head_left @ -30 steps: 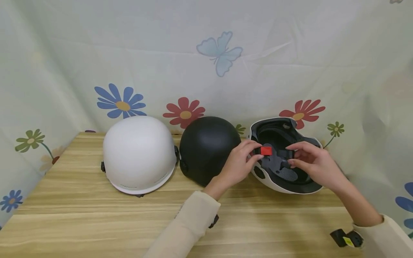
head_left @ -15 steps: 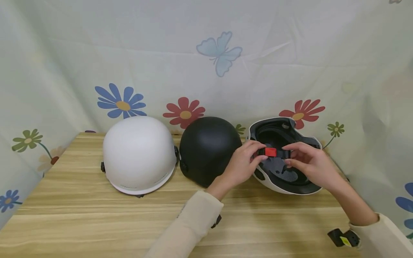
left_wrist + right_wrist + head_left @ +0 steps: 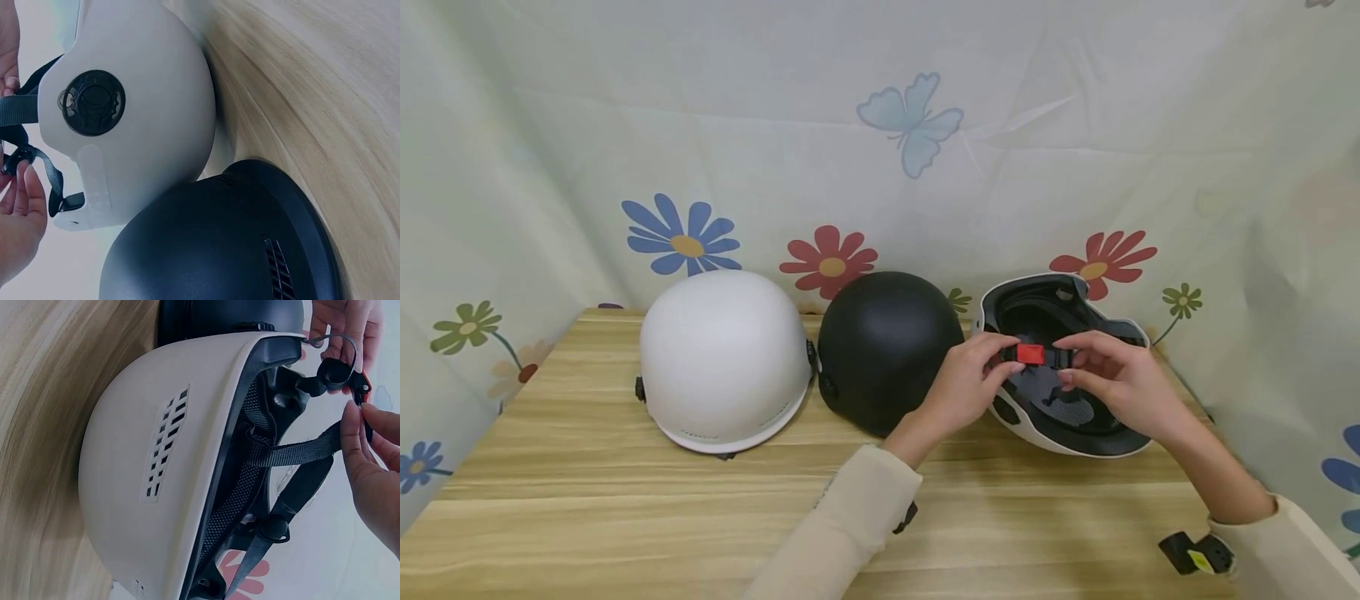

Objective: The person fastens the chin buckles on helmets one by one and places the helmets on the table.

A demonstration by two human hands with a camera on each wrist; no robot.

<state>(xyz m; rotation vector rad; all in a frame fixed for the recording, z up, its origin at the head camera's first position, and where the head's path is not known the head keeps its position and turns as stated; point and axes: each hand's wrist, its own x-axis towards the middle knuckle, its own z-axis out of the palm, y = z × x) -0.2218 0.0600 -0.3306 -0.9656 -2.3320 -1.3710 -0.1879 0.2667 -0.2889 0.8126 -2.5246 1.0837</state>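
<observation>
Red buckle (image 3: 1031,354), 1: pinched at its left end by the left hand (image 3: 962,375), held over the upturned white helmet (image 3: 1033,432), long axis side to side. Black clip (image 3: 1061,358), 1: pinched by the right hand (image 3: 1122,377), aligned at the buckle's right end.

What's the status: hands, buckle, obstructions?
Left hand pinches red buckle; right hand pinches black strap. Buckle held over upturned white helmet; latched or not, unclear. Nothing visibly in the way.

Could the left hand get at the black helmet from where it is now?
Probably yes: the left hand is close to the black helmet, and nothing seems to stand between them. It is pinching the red buckle, though, so it would likely need to let go first.
</observation>
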